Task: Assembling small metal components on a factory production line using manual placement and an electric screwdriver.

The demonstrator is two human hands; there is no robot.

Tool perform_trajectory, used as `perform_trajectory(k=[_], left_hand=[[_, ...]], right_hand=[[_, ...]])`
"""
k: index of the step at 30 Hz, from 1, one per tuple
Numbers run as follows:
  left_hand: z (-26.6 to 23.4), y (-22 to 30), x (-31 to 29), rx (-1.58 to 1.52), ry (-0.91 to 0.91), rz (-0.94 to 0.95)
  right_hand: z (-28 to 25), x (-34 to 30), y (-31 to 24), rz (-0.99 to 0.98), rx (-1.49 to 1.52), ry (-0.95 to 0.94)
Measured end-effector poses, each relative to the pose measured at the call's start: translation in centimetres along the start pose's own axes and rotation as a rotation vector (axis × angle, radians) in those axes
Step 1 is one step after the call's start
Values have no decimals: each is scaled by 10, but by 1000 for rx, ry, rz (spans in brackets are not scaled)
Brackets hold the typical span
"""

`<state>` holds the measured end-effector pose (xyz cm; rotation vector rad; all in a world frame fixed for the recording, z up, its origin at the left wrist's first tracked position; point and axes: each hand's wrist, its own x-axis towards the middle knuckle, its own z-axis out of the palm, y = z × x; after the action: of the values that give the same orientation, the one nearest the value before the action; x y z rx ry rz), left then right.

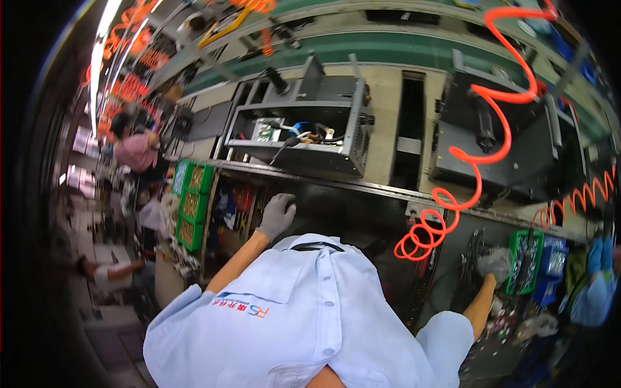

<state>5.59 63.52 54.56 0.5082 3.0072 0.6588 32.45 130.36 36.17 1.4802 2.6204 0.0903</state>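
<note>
My left hand (277, 216), in a grey glove, hangs in front of the bench edge. Its fingers are loosely bent, with the thumb apart and nothing visible between them. Out to the right, my gloved right hand (495, 262) is beside a green bin (525, 262) of small metal parts and close to some black cables (474, 255). Its fingers are blurred, so any hold is hidden. Ahead on the bench stands an open dark metal housing (294, 155) with a green circuit board (266, 131) and wires inside.
A second dark housing (498, 155) stands on the right, with a coiled orange air hose (508, 97) hanging before it. Green bins (191, 205) of small brass-coloured parts are at left. A blue bin (552, 262) sits far right. Other people (136, 152) work at left and right.
</note>
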Motion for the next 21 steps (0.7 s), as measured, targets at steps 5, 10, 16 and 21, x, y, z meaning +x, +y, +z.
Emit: perform_trajectory(k=[5, 10, 16, 21], left_hand=[[2, -9, -11, -4, 42, -67], [1, -9, 3, -92, 54, -19], [-32, 32, 47, -381, -135, 68], [-89, 84, 76, -822, -683, 218]], right_hand=[[-29, 4, -28, -102, -102, -216], [-10, -3, 10, 397, 315, -87], [-133, -79, -26, 400, 1040, 584], [-305, -232, -213, -35, 1405, 516]])
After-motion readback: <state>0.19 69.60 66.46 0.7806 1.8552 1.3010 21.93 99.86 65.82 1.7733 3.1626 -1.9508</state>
